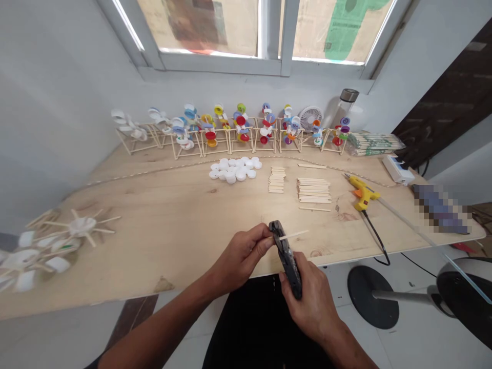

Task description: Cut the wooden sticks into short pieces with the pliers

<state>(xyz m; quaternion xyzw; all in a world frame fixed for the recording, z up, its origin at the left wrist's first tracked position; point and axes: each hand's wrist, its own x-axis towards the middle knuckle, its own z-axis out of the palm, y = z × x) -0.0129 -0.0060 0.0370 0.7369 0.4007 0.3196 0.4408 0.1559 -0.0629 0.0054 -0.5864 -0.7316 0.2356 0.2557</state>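
Observation:
My right hand (311,297) is wrapped round the handles of dark pliers (286,259) over the table's front edge. A thin wooden stick (295,234) lies across the jaws and sticks out to the right. Its left end is pinched between the thumb and fingers of my left hand (240,259), right beside the pliers' head. Beyond my hands lie a stack of short sticks (277,180) and a stack of longer sticks (313,190). White bottle caps (234,169) are grouped to the left of them.
Stick-and-cap wheels on frames (240,125) line the wall. A yellow glue gun (361,193) with a cord lies right, near a power strip (398,170). Spoked pieces (82,225) sit far left. A fan (310,119) and bottle (346,105) stand behind.

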